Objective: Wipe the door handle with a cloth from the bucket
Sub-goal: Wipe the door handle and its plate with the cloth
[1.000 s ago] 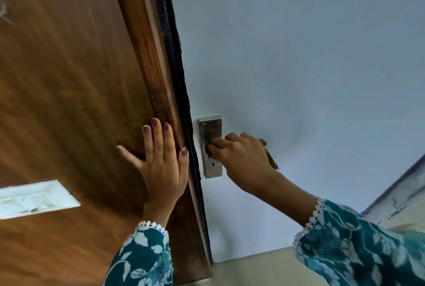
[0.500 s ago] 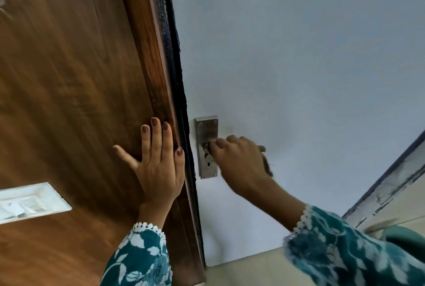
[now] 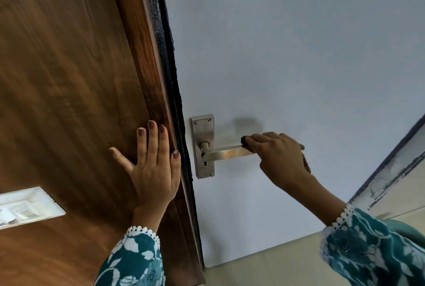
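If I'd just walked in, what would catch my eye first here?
Probably the right hand closed round the far end of the metal door handle on the pale door, with a dark scrap of cloth showing at its fingertips. Next, the left hand spread flat against the brown wooden panel left of the handle.

A flat open left hand [image 3: 154,166] with painted nails presses, fingers spread, against the brown wood-grain door frame [image 3: 76,92] on the left. To its right, on the pale grey-white door [image 3: 287,44], a brushed-steel backplate [image 3: 203,133] carries a horizontal metal lever door handle [image 3: 226,153]. The right hand [image 3: 279,155] is closed around the lever's far end, with a dark cloth [image 3: 245,141] showing under the fingertips. Both wrists wear teal floral sleeves [image 3: 135,260] with white trim. A white switch plate [image 3: 25,207] sits low on the left.
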Demonstrator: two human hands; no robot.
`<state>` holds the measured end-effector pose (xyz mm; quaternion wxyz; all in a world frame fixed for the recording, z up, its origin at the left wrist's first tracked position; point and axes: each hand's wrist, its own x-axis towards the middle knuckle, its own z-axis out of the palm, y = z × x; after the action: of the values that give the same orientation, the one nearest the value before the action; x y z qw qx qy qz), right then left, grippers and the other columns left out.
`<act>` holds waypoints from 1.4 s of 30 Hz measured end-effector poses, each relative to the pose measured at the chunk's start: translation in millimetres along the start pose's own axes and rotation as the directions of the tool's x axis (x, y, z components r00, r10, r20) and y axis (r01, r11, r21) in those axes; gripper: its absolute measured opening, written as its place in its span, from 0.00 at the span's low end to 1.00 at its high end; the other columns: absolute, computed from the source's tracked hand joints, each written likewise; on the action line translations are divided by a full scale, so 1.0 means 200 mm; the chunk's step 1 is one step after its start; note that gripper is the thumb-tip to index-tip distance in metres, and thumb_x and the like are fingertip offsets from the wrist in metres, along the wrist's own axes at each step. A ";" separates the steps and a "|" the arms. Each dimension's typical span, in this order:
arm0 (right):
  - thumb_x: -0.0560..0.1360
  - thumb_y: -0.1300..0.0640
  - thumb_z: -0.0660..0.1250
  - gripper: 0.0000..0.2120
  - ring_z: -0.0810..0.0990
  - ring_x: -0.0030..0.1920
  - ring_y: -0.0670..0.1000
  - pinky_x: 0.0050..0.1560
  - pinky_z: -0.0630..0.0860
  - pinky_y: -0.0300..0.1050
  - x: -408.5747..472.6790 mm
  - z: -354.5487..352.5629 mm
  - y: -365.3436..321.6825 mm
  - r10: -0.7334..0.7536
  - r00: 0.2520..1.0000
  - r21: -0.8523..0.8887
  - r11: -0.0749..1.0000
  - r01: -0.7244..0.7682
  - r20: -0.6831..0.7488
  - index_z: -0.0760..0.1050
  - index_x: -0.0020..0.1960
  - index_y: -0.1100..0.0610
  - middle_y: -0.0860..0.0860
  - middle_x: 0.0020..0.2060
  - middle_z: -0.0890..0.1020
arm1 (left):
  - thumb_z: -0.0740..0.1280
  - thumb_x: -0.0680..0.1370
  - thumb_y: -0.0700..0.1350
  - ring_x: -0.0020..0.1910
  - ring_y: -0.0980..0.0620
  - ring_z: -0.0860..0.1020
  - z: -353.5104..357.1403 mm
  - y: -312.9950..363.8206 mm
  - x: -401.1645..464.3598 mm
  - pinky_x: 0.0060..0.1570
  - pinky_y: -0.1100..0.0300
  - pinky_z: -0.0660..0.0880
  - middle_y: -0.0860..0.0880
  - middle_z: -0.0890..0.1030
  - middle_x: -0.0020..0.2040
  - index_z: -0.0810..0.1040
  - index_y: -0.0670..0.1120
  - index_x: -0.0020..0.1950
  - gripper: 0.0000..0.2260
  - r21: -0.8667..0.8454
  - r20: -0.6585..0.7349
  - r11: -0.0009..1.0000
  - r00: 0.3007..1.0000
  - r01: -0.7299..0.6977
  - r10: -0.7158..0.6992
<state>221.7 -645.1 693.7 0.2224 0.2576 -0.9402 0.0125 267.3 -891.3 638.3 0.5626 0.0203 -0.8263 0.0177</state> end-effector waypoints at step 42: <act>0.75 0.72 0.62 0.19 0.83 0.46 0.64 0.44 0.80 0.65 -0.18 0.31 -0.08 0.525 0.670 0.838 -0.453 -0.303 0.526 0.80 0.59 0.56 0.60 0.47 0.85 | 0.52 0.82 0.50 0.78 0.48 0.49 0.07 -0.01 -0.02 0.58 0.24 0.51 0.49 0.49 0.80 0.54 0.42 0.77 0.25 0.061 -0.108 0.997 0.993 -0.041 0.048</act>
<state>231.5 -650.0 620.3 -0.0145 -0.0760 -0.5637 0.8223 256.3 -893.0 630.5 0.6056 0.0173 -0.7936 0.0553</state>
